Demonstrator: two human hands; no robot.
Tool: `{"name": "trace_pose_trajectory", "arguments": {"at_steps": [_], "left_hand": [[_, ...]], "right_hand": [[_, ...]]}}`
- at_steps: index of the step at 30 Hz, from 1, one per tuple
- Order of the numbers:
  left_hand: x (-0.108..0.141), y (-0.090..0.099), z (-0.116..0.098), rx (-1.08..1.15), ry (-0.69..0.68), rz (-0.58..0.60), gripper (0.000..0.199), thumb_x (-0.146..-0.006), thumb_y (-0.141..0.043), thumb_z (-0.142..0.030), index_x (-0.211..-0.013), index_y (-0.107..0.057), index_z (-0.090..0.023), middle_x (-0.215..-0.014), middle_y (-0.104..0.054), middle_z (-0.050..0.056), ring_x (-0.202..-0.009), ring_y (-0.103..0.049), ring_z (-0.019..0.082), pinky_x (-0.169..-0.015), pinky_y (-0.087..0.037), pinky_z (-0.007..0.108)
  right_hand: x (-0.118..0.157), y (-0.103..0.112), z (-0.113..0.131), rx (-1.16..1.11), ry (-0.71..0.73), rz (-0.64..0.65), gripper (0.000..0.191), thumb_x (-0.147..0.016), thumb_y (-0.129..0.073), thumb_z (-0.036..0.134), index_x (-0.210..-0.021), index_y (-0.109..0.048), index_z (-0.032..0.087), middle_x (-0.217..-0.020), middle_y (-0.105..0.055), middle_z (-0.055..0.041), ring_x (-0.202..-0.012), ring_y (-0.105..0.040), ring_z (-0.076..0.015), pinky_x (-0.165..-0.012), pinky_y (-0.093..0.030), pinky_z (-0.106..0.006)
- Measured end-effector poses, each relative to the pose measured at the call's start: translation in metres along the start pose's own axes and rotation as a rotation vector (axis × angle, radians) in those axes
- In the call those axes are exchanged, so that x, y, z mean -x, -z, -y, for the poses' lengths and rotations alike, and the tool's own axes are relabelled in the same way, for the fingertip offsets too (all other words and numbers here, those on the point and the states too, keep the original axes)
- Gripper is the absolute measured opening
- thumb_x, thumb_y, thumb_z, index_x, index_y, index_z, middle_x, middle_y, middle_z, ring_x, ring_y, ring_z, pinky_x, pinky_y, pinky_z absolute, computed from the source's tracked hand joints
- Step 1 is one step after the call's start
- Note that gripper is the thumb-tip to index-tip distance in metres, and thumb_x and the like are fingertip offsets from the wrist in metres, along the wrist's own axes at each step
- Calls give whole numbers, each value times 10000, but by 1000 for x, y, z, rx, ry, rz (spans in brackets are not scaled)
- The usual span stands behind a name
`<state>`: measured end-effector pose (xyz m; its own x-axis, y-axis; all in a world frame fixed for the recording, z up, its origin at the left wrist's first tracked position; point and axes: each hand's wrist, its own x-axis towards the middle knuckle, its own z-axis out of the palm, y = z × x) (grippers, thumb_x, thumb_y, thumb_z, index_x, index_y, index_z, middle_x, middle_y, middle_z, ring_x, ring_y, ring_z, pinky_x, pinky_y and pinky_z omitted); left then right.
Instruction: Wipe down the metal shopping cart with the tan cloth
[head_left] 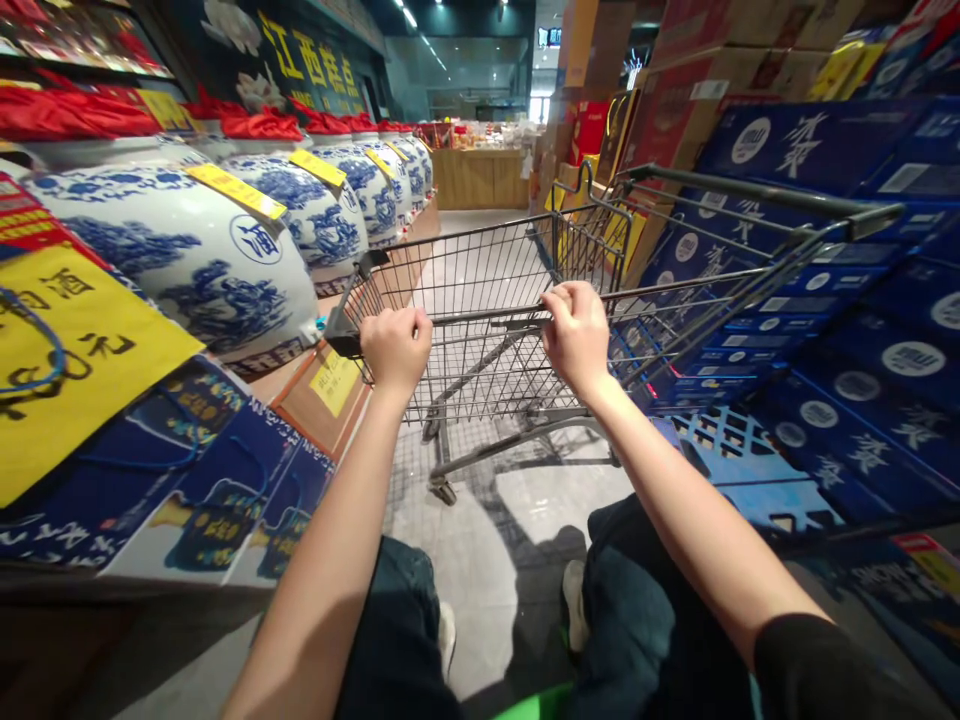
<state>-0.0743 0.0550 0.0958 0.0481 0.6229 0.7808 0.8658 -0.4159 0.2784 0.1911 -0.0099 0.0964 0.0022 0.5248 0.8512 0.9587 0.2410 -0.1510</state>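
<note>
A dark wire shopping cart (480,265) stands sideways across the aisle in front of me, its push handle (772,190) off to the right. My left hand (396,350) is closed around the top rim near the cart's left end. Further along the same near rim, my right hand (576,335) is closed on it too, fingers curled over the far side. Through the mesh I see floor; no goods show in the basket. One front wheel (442,489) rests on the tiles.
Blue-and-white porcelain jars (225,255) with red cloth tops line the left side on a ledge. Nearer left are dark blue boxes (217,460) under a yellow sign (90,370). Stacked blue cartons (847,360) and a light-blue plastic pallet (750,470) border the right. A wooden counter (480,180) stands behind.
</note>
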Motion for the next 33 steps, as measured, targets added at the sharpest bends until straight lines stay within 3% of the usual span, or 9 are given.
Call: {"name": "trace_pose_trajectory", "arguments": {"at_steps": [3, 6, 12, 17, 19, 24, 28, 31, 33], "left_hand": [[7, -2, 1, 23, -40, -72, 333, -991, -474, -319, -666, -441, -256, -660, -570, 53, -784, -527, 258, -798, -329, 422], [11, -7, 7, 27, -88, -111, 316, -988, -483, -300, -675, -483, -255, -666, -577, 60, -800, -531, 270, -826, -336, 441], [10, -15, 14, 11, -116, -127, 319, -1009, -468, -304, -699, -527, -256, -687, -607, 65, -811, -552, 272, -817, -350, 441], [7, -10, 16, 5, -127, -79, 320, -1011, -459, -312, -700, -509, -256, -687, -622, 64, -794, -553, 267, -809, -348, 435], [6, -6, 18, 2, -131, -49, 317, -1011, -457, -320, -702, -496, -257, -686, -618, 61, -784, -549, 263, -802, -342, 432], [5, -3, 19, -21, -148, -30, 318, -1013, -425, -324, -701, -438, -263, -677, -586, 50, -771, -535, 257, -793, -327, 426], [5, -6, 16, -30, -90, -65, 342, -1010, -439, -333, -678, -388, -265, -652, -545, 43, -782, -521, 259, -807, -323, 427], [4, -6, 15, -31, -93, -86, 353, -1008, -440, -333, -670, -363, -266, -640, -538, 42, -759, -509, 255, -789, -316, 428], [3, -6, 16, -30, -112, -94, 349, -1007, -439, -330, -671, -366, -266, -639, -546, 43, -744, -508, 251, -766, -309, 427]], "right_hand": [[2, -10, 23, -73, 121, 24, 471, -859, -541, 49, -1251, -741, 217, -1246, -666, -145, -1190, -587, -302, -1086, -527, -523], [-1, -6, 22, -71, 184, 39, 416, -872, -590, 104, -1238, -755, 211, -1243, -678, -148, -1160, -610, -298, -1057, -549, -501], [-5, 3, -4, 30, -24, -61, 260, -896, -583, 144, -1051, -780, 213, -1106, -686, -134, -1032, -654, -297, -952, -593, -496], [8, -10, 19, -73, 137, -29, 481, -872, -559, 91, -1293, -738, 241, -1318, -681, -141, -1291, -621, -316, -1158, -532, -564], [10, -9, 16, -112, 172, -4, 497, -876, -560, 86, -1310, -733, 256, -1356, -679, -127, -1328, -609, -306, -1214, -488, -584], [7, -3, -11, -87, 22, -83, 363, -894, -589, 124, -1186, -777, 230, -1292, -673, -146, -1239, -623, -311, -1143, -537, -595], [6, -17, 16, -22, -6, -87, 372, -887, -584, 107, -1191, -775, 206, -1249, -668, -159, -1229, -599, -323, -1112, -545, -588], [0, -28, 45, -15, 107, -43, 398, -890, -562, 70, -1191, -779, 213, -1235, -693, -145, -1180, -610, -293, -1134, -519, -540], [-8, -28, 50, -28, 179, 30, 362, -903, -570, 90, -1171, -783, 208, -1210, -700, -143, -1112, -616, -279, -1046, -542, -480]]}}
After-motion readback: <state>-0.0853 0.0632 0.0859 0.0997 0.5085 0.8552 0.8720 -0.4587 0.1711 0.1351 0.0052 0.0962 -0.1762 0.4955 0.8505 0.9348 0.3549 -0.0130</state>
